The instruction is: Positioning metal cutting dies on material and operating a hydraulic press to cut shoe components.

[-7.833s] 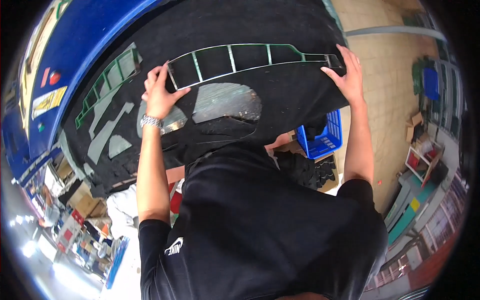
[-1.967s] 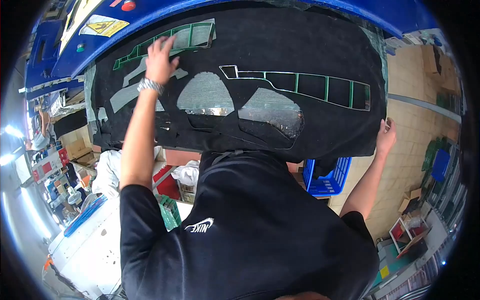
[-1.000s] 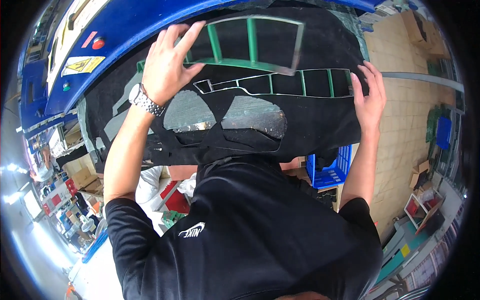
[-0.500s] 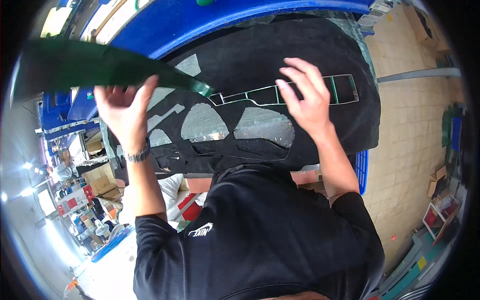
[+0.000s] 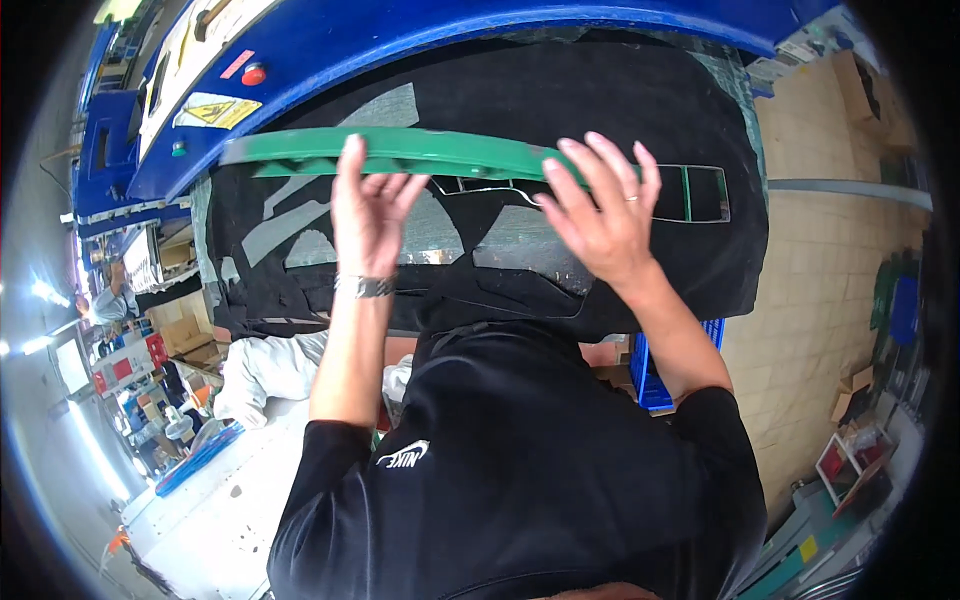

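My left hand [image 5: 370,215] grips a long, slightly curved green cutting die [image 5: 400,150], thumb on its near face and fingers beneath. The die is raised over the black sheet material [image 5: 560,90]. My right hand [image 5: 605,215] is at its right end, back of the hand upward, its spread fingers covering that end. A second, narrow cutting die [image 5: 708,192] with thin bright edges and green cross pieces lies on the black sheet, partly hidden by the right hand and the raised die. Grey patches [image 5: 425,228] of the surface below show through cut-outs in the sheet.
A blue machine [image 5: 400,50] with a red push button [image 5: 254,74] and a yellow warning label [image 5: 218,111] borders the far side. Beside the near right edge is a blue plastic crate [image 5: 655,390]. A white-topped table [image 5: 220,500] stands at lower left.
My left hand has brought the green die right and turned it from its broad face to its narrow side. Its right end has come to my right hand, which has moved little.
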